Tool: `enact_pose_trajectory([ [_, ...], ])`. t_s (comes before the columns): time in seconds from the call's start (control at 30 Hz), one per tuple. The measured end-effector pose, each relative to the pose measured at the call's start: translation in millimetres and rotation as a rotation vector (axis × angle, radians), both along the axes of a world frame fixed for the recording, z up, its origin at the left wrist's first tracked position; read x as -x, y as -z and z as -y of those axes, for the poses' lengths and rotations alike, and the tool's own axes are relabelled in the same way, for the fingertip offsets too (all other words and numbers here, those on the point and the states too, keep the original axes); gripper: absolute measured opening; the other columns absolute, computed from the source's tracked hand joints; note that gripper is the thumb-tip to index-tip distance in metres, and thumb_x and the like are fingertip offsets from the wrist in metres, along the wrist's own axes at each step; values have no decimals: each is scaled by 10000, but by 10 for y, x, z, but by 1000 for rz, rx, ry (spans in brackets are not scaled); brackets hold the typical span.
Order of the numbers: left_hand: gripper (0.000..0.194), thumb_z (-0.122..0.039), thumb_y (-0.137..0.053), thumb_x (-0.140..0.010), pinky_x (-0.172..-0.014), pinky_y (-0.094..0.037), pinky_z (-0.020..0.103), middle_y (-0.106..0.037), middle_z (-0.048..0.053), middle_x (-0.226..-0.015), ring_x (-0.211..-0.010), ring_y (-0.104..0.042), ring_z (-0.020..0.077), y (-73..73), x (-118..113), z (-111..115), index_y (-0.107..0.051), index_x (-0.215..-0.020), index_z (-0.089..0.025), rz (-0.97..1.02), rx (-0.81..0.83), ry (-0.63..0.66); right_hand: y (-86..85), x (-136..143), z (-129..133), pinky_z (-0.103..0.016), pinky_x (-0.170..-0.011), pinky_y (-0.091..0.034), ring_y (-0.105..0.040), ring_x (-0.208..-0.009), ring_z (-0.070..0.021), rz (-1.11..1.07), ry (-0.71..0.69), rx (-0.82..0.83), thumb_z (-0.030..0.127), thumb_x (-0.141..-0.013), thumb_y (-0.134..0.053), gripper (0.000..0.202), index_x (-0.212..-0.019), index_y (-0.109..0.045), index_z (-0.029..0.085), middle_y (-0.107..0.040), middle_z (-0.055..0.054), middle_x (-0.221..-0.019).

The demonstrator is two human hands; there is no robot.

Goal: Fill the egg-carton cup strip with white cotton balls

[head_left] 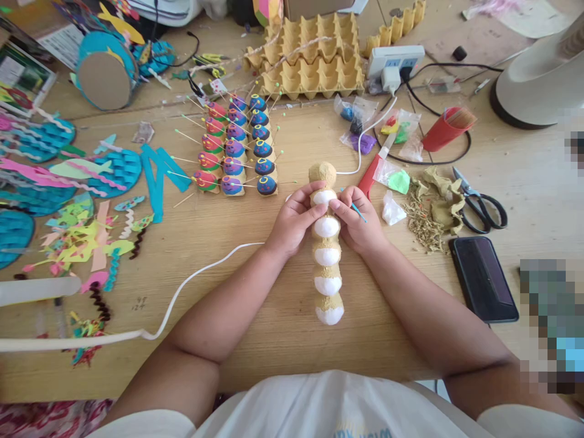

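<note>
A strip of yellow egg-carton cups [326, 269] stretches away from me over the table, with white clay-like patches on several of its cups. My left hand [297, 217] is closed on the strip's left side near the far end, thumb and fingers at the second cup. On the other side, my right hand [360, 222] is curled around a thin blue stick [358, 212]. Its thumb tip touches the white patch [324, 197] on that second cup. The farthest cup [322, 173] is bare yellow.
Painted carton strips [234, 149] with pins stand ahead. Right lie a red-handled knife [368, 175], bags of coloured clay [398, 181], carton scraps [444, 204], scissors [483, 210] and a phone [484, 278]. Paper cutouts [82, 240] and a white cable [182, 286] occupy the left.
</note>
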State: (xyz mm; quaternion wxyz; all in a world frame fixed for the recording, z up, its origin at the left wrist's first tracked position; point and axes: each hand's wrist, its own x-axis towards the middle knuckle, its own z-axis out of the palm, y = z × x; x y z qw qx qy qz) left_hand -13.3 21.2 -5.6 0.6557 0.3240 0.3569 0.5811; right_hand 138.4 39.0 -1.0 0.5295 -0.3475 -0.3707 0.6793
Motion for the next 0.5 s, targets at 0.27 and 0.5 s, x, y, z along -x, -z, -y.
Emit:
enact_pose_trajectory([
  [0.27,548,-404,-1083,-707,-908,-605,281,-841,-15,-1036,-913,-778,141,-51,-5,5,-817,-1167,-271,75,20,-3,-31,-5,9,-301,-600,-247,-318,-630,-110,-28,-39,20,588,-685,-1051,716,-756,-423,252,-414,83,-672],
  [0.5,573,-399,-1098,-675,-885,-600,274,-840,-17,-1009,-896,-773,141,-70,-10,2,-820,-1160,-275,66,28,0,-26,-4,1,-297,-606,-266,-324,-632,-117,-29,-44,14,589,-686,-1052,720,-754,-417,255,-411,81,-665],
])
